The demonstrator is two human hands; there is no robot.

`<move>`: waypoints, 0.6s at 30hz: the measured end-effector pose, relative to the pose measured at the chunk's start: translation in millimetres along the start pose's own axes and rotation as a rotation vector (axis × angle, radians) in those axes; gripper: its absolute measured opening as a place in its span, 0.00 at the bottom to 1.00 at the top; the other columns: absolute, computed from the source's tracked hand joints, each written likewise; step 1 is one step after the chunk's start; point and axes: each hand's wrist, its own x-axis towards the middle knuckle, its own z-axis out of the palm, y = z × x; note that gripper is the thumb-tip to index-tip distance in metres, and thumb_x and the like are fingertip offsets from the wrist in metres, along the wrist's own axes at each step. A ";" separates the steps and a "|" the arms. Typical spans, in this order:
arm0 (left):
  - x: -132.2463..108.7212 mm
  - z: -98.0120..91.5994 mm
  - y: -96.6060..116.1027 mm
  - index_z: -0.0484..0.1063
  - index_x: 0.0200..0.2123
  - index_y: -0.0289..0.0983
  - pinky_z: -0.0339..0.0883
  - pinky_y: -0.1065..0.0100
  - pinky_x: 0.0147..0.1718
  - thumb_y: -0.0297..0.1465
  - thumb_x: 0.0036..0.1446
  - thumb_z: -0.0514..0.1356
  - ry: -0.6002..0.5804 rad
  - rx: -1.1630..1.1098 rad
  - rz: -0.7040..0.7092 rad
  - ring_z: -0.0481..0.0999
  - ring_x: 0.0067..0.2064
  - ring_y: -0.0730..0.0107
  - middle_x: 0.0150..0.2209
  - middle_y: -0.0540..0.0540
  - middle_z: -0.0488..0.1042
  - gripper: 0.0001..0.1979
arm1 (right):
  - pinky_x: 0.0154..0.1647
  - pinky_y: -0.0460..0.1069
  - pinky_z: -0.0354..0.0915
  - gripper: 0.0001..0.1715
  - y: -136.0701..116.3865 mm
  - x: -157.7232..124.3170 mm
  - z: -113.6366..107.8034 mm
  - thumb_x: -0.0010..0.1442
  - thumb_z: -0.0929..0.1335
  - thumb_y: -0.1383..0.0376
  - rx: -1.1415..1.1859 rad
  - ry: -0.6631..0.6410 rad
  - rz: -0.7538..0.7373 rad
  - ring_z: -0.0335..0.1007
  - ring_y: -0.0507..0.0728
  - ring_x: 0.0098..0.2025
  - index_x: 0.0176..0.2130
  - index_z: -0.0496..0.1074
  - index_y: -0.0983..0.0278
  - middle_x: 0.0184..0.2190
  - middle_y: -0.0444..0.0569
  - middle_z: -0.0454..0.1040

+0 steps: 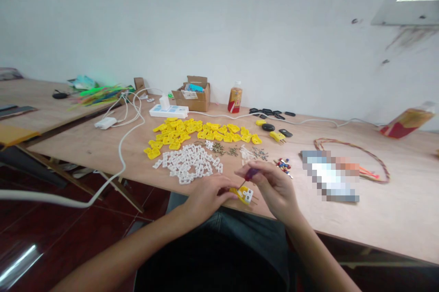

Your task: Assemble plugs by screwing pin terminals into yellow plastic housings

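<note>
My right hand (274, 186) is closed around the dark purple handle of a screwdriver (252, 174). The screwdriver slants down and left, its tip at a yellow plug housing (243, 194) near the table's front edge. A white insert sits in that housing, and metal pins stick out to the right. My left hand (212, 193) pinches the left end of the plug housing between thumb and fingers. Beyond my hands lie a heap of white plastic inserts (192, 164) and a spread of yellow plug shells (178, 132). Small screws and metal pieces (233, 151) lie in little piles.
Behind are a white power strip (168, 111), a cardboard box (197, 95) and a drink bottle (235, 97). Black parts (270, 112) lie near the wall. A white cable (121, 154) crosses the left side. Right lie a braided cord (360, 144) and another bottle (408, 121).
</note>
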 end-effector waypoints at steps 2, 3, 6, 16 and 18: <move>0.0 -0.6 2.0 0.84 0.46 0.38 0.72 0.62 0.51 0.27 0.64 0.70 -0.008 0.033 -0.016 0.83 0.48 0.58 0.46 0.45 0.86 0.08 | 0.50 0.56 0.79 0.16 -0.6 2.2 3.4 0.75 0.67 0.65 0.001 0.044 -0.003 0.81 0.58 0.50 0.55 0.79 0.48 0.51 0.48 0.82; -0.1 -0.9 3.0 0.84 0.45 0.37 0.72 0.62 0.50 0.27 0.64 0.70 -0.012 0.047 -0.021 0.83 0.47 0.57 0.45 0.44 0.86 0.07 | 0.50 0.56 0.79 0.15 -2.6 3.7 5.4 0.73 0.69 0.64 0.001 0.052 -0.021 0.79 0.59 0.52 0.55 0.79 0.48 0.52 0.49 0.80; -0.1 -1.6 4.3 0.84 0.45 0.37 0.72 0.62 0.50 0.27 0.64 0.70 -0.023 0.043 -0.011 0.82 0.47 0.58 0.45 0.44 0.85 0.06 | 0.46 0.53 0.79 0.15 -11.4 6.2 7.8 0.66 0.76 0.67 -0.044 0.084 -0.117 0.78 0.58 0.48 0.49 0.83 0.49 0.46 0.48 0.77; 0.2 -1.3 2.3 0.84 0.46 0.39 0.71 0.63 0.50 0.27 0.64 0.70 -0.022 -0.007 -0.013 0.81 0.47 0.59 0.46 0.46 0.85 0.08 | 0.46 0.55 0.78 0.13 -16.9 2.4 2.1 0.70 0.72 0.64 -0.128 -0.011 -0.073 0.79 0.60 0.50 0.53 0.79 0.52 0.49 0.51 0.81; 0.5 -2.3 3.3 0.84 0.45 0.38 0.70 0.65 0.45 0.28 0.63 0.71 -0.024 0.002 -0.042 0.80 0.43 0.61 0.44 0.46 0.84 0.07 | 0.41 0.52 0.76 0.10 -16.7 3.2 2.6 0.64 0.76 0.66 -0.146 0.039 -0.125 0.79 0.58 0.44 0.46 0.81 0.53 0.42 0.48 0.79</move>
